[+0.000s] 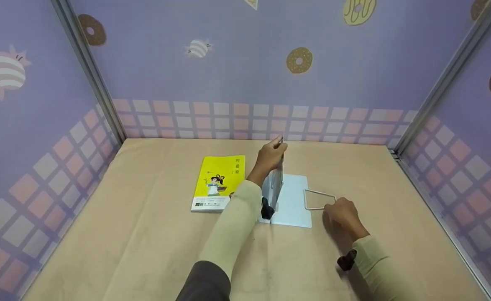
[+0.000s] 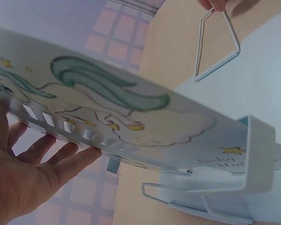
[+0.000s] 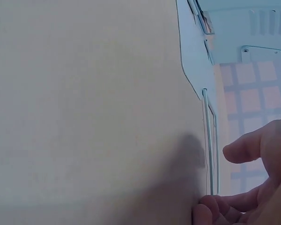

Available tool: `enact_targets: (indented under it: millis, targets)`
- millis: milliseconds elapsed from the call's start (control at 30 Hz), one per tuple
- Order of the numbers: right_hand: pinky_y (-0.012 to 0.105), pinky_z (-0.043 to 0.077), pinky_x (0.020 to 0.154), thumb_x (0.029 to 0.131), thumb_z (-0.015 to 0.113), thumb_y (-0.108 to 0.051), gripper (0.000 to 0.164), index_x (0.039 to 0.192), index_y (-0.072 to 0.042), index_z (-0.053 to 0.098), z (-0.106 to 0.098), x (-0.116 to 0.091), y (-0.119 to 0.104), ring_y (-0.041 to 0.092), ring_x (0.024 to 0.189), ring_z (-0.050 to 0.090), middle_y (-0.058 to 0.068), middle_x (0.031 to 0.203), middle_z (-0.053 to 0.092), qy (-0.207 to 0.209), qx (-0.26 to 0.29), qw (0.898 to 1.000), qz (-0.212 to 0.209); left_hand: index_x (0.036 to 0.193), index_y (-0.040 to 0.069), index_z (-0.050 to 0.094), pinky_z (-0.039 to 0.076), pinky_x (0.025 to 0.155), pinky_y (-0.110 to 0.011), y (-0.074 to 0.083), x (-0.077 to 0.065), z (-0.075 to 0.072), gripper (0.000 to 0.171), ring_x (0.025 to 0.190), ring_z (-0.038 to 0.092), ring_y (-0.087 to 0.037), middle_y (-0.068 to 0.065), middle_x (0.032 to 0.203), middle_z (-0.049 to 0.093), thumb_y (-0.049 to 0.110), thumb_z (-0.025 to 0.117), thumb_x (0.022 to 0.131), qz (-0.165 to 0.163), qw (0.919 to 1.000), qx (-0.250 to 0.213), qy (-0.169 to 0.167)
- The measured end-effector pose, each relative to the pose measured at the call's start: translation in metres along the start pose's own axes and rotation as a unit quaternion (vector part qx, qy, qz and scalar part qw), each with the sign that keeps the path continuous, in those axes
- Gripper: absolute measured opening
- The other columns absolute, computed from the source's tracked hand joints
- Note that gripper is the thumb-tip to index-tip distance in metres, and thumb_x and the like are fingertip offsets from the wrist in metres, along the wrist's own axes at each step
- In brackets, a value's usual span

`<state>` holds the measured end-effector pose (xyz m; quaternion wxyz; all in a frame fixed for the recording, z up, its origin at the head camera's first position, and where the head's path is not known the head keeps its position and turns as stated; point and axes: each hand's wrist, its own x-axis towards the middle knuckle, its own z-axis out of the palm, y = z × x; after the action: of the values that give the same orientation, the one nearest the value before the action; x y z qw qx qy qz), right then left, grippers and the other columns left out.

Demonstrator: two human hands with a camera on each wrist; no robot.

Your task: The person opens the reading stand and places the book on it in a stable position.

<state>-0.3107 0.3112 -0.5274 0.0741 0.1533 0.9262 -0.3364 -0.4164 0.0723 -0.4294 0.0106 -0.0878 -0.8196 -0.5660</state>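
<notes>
A light blue metal book stand stands on the table in the head view, its base plate [image 1: 295, 202] flat and its panel [image 1: 277, 184] upright. My left hand [image 1: 268, 158] holds the panel by its upper edge. In the left wrist view the panel's face [image 2: 145, 119] carries a unicorn print and a row of slots, with the left fingers [image 2: 79, 164] against it near the slots. A wire loop [image 1: 320, 193] sticks out to the right from the base plate. My right hand [image 1: 343, 212] pinches its outer end, low over the cloth.
Left of the stand lies a yellow book [image 1: 224, 171] with a cartoon cover, partly behind the left forearm. A beige cloth [image 1: 157, 251] covers the table. Patterned walls [image 1: 245, 75] with metal corner posts [image 1: 93, 79] enclose the back and sides.
</notes>
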Motion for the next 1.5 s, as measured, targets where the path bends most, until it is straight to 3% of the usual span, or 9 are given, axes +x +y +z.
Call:
enact_targets:
  millis: [100, 200, 367, 600, 733, 1000, 1233, 1367, 1500]
  targets:
    - [0.026, 0.036, 0.047, 0.088, 0.051, -0.025, 0.028, 0.09, 0.002, 0.057, -0.003, 0.002, 0.0, 0.016, 0.06, 0.044, 0.004, 0.071, 0.046, -0.001, 0.025, 0.999, 0.023, 0.143, 0.028, 0.044, 0.04, 0.107, -0.04, -0.001, 0.0, 0.0, 0.05, 0.13, 0.049, -0.022, -0.003, 0.143, 0.052, 0.041, 0.046, 0.095, -0.003, 1.0, 0.001, -0.002]
    - [0.027, 0.039, 0.053, 0.089, 0.048, -0.024, 0.037, 0.108, 0.008, 0.053, -0.007, 0.003, -0.001, 0.015, 0.063, 0.042, 0.007, 0.083, 0.047, -0.006, 0.088, 0.995, 0.036, 0.144, 0.029, 0.044, 0.038, 0.109, -0.04, -0.001, 0.001, 0.0, 0.051, 0.135, 0.045, -0.023, -0.003, 0.144, 0.051, 0.043, 0.045, 0.094, -0.003, 1.0, 0.004, -0.008]
    - [0.028, 0.045, 0.06, 0.094, 0.044, -0.018, 0.052, 0.138, 0.006, 0.034, -0.007, 0.002, -0.005, 0.012, 0.067, 0.047, 0.011, 0.104, 0.051, 0.005, 0.204, 0.978, 0.036, 0.144, 0.029, 0.043, 0.035, 0.112, -0.041, -0.002, 0.001, 0.0, 0.051, 0.138, 0.042, -0.024, -0.003, 0.145, 0.049, 0.041, 0.045, 0.095, -0.001, 0.9999, 0.007, -0.013]
    - [0.039, 0.054, 0.083, 0.096, 0.047, -0.014, 0.038, 0.13, 0.003, 0.042, 0.0, -0.001, -0.018, 0.02, 0.092, 0.062, 0.014, 0.112, 0.056, 0.07, 0.248, 0.965, -0.049, 0.145, 0.029, 0.041, 0.039, 0.109, -0.04, 0.001, 0.001, -0.001, 0.052, 0.133, 0.047, -0.022, -0.002, 0.143, 0.052, 0.042, 0.044, 0.095, -0.001, 0.9998, -0.008, -0.016]
    - [0.038, 0.055, 0.084, 0.097, 0.051, -0.015, 0.026, 0.118, 0.0, 0.051, 0.008, 0.0, -0.023, 0.019, 0.092, 0.064, 0.015, 0.109, 0.058, 0.078, 0.265, 0.957, -0.091, 0.145, 0.029, 0.041, 0.045, 0.101, -0.038, 0.003, 0.001, -0.002, 0.052, 0.121, 0.054, -0.02, -0.002, 0.14, 0.055, 0.041, 0.045, 0.095, -0.001, 0.9996, -0.023, -0.017]
    - [0.032, 0.054, 0.079, 0.095, 0.057, -0.016, 0.022, 0.112, -0.003, 0.061, 0.028, -0.002, -0.035, 0.023, 0.098, 0.062, 0.017, 0.11, 0.064, 0.048, 0.228, 0.963, -0.136, 0.144, 0.03, 0.043, 0.038, 0.11, -0.041, 0.002, 0.0, -0.001, 0.051, 0.135, 0.045, -0.023, -0.002, 0.144, 0.051, 0.041, 0.045, 0.094, -0.008, 0.9999, 0.0, -0.01]
    - [0.023, 0.05, 0.071, 0.093, 0.06, -0.015, 0.021, 0.112, -0.009, 0.068, 0.04, -0.001, -0.043, 0.019, 0.092, 0.06, 0.01, 0.109, 0.069, 0.057, 0.165, 0.97, -0.167, 0.144, 0.029, 0.043, 0.039, 0.108, -0.041, 0.001, 0.0, 0.0, 0.052, 0.131, 0.049, -0.022, -0.003, 0.142, 0.053, 0.041, 0.045, 0.094, -0.004, 1.0, 0.005, -0.006]
    - [0.027, 0.051, 0.075, 0.091, 0.062, -0.011, 0.021, 0.11, -0.009, 0.07, 0.045, 0.001, -0.044, 0.018, 0.093, 0.062, 0.01, 0.11, 0.071, 0.056, 0.121, 0.974, -0.184, 0.145, 0.029, 0.042, 0.045, 0.101, -0.041, 0.002, 0.0, 0.001, 0.051, 0.128, 0.05, -0.022, -0.003, 0.143, 0.052, 0.04, 0.045, 0.094, -0.005, 0.9999, 0.007, -0.012]
    - [0.032, 0.052, 0.081, 0.09, 0.062, -0.007, 0.02, 0.108, -0.011, 0.071, 0.049, 0.004, -0.042, 0.018, 0.093, 0.063, 0.007, 0.106, 0.072, 0.048, 0.078, 0.977, -0.191, 0.145, 0.031, 0.041, 0.054, 0.084, -0.044, 0.004, -0.001, 0.002, 0.052, 0.122, 0.053, -0.025, -0.004, 0.141, 0.054, 0.04, 0.046, 0.094, -0.016, 0.9996, -0.001, -0.023]
